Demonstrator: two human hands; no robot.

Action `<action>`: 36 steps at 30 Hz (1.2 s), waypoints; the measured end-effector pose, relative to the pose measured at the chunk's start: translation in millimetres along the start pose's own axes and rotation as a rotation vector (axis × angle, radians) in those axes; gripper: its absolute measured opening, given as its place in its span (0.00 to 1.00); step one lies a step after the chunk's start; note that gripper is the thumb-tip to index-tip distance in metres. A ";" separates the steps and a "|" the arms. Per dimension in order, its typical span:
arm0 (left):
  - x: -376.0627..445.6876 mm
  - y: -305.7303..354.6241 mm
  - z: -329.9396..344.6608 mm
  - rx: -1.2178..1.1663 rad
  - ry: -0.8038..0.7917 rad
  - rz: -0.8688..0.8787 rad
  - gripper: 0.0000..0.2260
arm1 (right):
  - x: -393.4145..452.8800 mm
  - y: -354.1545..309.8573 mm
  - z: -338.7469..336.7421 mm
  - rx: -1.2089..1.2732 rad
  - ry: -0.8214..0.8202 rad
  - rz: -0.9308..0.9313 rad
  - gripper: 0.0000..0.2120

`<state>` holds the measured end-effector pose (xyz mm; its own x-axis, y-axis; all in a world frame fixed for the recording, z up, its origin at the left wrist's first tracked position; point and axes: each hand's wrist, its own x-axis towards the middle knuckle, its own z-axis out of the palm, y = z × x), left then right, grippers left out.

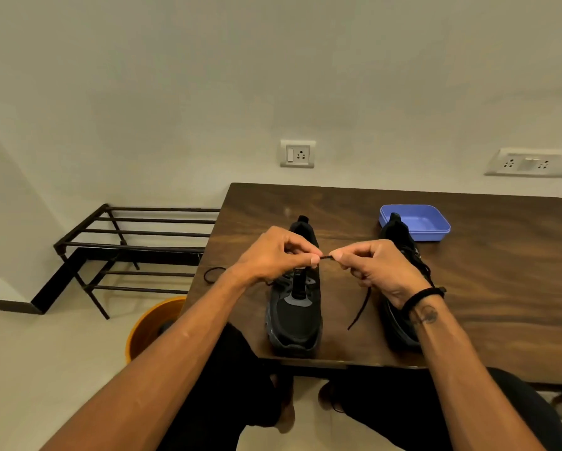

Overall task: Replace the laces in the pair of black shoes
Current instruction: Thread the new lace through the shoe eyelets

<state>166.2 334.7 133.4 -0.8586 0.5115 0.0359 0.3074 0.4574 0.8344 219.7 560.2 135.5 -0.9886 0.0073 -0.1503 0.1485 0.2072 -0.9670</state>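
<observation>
Lace (326, 257) between left hand (273, 255), right hand (375, 266)

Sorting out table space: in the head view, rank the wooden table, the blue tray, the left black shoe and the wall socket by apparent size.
1. wooden table
2. left black shoe
3. blue tray, though it lies farther from the camera, so this ranking is unsure
4. wall socket

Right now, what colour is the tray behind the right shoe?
Blue-violet; the tray shows best in the head view, the only one.
</observation>
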 end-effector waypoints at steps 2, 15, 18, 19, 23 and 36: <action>-1.2 -7.2 -5.9 0.125 0.077 -0.034 0.06 | 0.9 1.6 -5.5 0.036 0.083 -0.018 0.05; -4.4 -5.7 0.4 0.258 -0.039 0.038 0.21 | 2.6 4.3 11.1 0.026 -0.125 -0.019 0.08; -1.4 -3.8 13.3 0.186 -0.034 0.101 0.15 | 0.5 2.5 19.2 0.059 -0.087 -0.021 0.10; -0.9 -3.1 14.5 0.177 -0.014 0.117 0.12 | 0.1 2.7 19.8 0.045 -0.055 -0.041 0.11; -3.1 0.4 13.1 0.136 0.020 0.127 0.09 | -0.3 6.9 17.3 -0.104 0.022 -0.143 0.09; 8.0 -23.7 16.7 0.398 0.158 -0.146 0.06 | 15.8 30.8 27.7 -0.433 0.130 -0.078 0.11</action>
<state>158.9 340.2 104.7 -0.9473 0.3174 0.0432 0.2858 0.7764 0.5618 209.3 539.5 97.6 -0.9954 0.0924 -0.0265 0.0770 0.6016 -0.7951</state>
